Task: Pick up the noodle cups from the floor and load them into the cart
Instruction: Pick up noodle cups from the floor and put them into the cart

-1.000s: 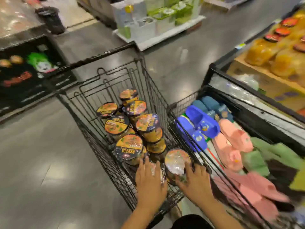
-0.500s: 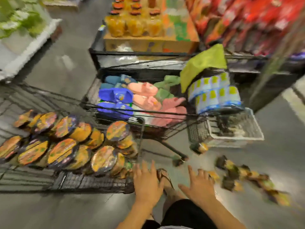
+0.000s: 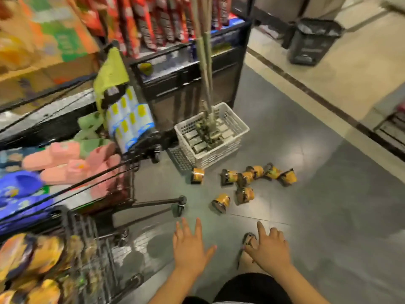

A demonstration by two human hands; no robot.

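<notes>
Several yellow-and-black noodle cups lie on their sides on the grey floor, the nearest one (image 3: 220, 202) ahead of my hands, another (image 3: 245, 194) beside it, and a row further back (image 3: 258, 175). One cup (image 3: 197, 176) lies apart by the white basket. My left hand (image 3: 190, 246) and right hand (image 3: 266, 246) hover above the floor with fingers spread, holding nothing. The black wire cart (image 3: 87, 244) stands at the lower left, with several noodle cups (image 3: 28, 260) inside it.
A second cart (image 3: 129, 172) full of pink, green and blue slippers stands left of the cups, its wheel (image 3: 180, 204) near my left hand. A white plastic basket (image 3: 219, 154) with poles sits behind the cups. A black bin (image 3: 311, 40) stands far right. My sandalled foot (image 3: 247, 240) is below.
My view has swung right from the cart to the cups on the floor. Both hands have left the cups in the cart and now hang empty above the floor.
</notes>
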